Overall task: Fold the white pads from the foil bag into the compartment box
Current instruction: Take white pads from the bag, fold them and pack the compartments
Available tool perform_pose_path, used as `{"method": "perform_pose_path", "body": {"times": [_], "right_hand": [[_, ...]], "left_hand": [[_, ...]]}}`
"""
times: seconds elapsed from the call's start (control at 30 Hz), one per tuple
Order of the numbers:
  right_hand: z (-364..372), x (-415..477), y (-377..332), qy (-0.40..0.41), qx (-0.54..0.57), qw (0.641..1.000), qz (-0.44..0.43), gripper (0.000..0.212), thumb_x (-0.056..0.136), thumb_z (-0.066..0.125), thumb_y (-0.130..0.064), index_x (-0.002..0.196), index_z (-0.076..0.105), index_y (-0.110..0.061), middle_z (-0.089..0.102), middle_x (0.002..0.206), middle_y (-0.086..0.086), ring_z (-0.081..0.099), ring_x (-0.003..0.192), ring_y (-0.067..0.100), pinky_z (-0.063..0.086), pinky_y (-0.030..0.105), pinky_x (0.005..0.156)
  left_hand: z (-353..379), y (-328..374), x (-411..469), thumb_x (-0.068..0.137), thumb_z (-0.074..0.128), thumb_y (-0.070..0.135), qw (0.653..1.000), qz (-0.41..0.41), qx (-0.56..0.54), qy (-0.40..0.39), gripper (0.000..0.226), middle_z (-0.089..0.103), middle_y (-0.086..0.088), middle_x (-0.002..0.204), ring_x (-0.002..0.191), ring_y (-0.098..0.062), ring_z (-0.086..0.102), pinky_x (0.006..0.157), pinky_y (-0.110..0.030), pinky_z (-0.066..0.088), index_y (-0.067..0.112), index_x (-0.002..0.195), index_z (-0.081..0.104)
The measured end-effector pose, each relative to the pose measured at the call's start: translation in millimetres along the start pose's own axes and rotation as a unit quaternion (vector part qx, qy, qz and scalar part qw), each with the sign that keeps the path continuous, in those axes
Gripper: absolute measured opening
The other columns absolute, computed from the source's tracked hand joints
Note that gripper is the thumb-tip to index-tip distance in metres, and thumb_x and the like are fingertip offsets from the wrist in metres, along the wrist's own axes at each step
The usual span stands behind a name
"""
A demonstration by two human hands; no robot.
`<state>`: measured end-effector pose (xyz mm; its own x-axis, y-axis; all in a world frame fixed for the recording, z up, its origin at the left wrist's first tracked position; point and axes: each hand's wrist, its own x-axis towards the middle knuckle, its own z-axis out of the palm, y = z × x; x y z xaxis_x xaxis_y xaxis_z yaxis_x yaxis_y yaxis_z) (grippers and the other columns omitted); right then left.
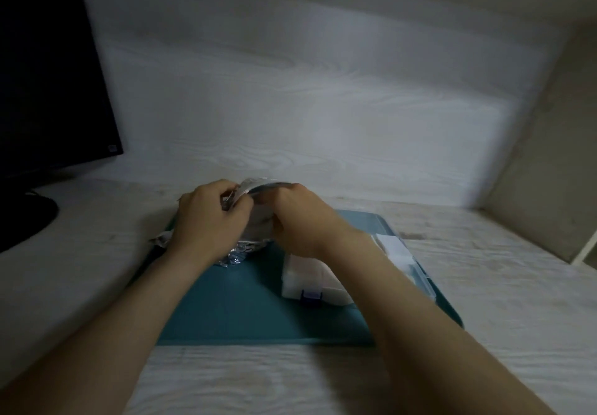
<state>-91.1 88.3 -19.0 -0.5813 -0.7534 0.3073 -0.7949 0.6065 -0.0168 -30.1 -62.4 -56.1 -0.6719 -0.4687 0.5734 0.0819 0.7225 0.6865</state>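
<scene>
Hands of mine were together at the far edge of the teal mat (242,311), and both were holding the foil bag (239,250). The bag stood up on its crinkly bottom on the mat, near the far left corner. My left hand (206,217) had its fingers curled round the left side of the bag's top. My right hand (297,220) pinched the top on the right side, so the shiny mouth of the bag was stretched between the two hands. I could not tell if any finger was inside the bag. The compartment box (290,290) lay on the right side of the mat, close to the right edge, and my right arm reached across over it. White pads (392,243) were already lying in the box, some on each side of my arm. The mat lay on a pale wooden desk (484,301). A dark monitor (48,75) stood at the far left of the desk, well apart from the mat.
</scene>
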Motion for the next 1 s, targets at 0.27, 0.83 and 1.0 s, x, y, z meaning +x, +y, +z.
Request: {"method": "perform_pose_path", "body": {"times": [0.27,0.83,1.0], "right_hand": [[14.8,14.4,-5.2,-0.107,0.011,0.994,0.028,0.039,0.082,0.064,-0.019,0.120,0.063,-0.009,0.065,0.133,0.018,0.060,0.125,0.037,0.054,0.044,0.101],[17.6,7.9,-4.6,0.053,0.039,0.998,0.004,0.010,0.077,0.054,-0.011,0.068,0.050,-0.016,0.066,0.078,0.017,0.052,0.071,0.041,0.047,0.038,0.066],[18.6,4.4,-8.5,0.121,0.066,0.990,0.019,0.014,0.079,0.051,-0.011,0.088,0.062,-0.011,0.070,0.088,0.015,0.058,0.082,0.043,0.038,0.036,0.067]], "left_hand": [[0.9,-7.2,5.0,0.099,0.053,0.023,0.998,-0.060,-0.003,0.004,0.038,0.051,-0.011,0.058,0.069,-0.035,0.046,0.067,-0.043,0.038,0.003,0.066,0.048],[0.3,-12.5,6.4,0.106,0.045,0.019,0.996,-0.077,0.006,0.036,0.041,0.047,-0.011,0.062,0.074,-0.038,0.045,0.066,-0.041,0.028,0.004,0.068,0.042],[-2.1,-9.4,3.1,0.107,0.044,0.024,0.996,-0.086,-0.012,0.034,0.041,0.055,-0.015,0.068,0.075,-0.037,0.050,0.066,-0.043,0.035,-0.001,0.074,0.049]]}}
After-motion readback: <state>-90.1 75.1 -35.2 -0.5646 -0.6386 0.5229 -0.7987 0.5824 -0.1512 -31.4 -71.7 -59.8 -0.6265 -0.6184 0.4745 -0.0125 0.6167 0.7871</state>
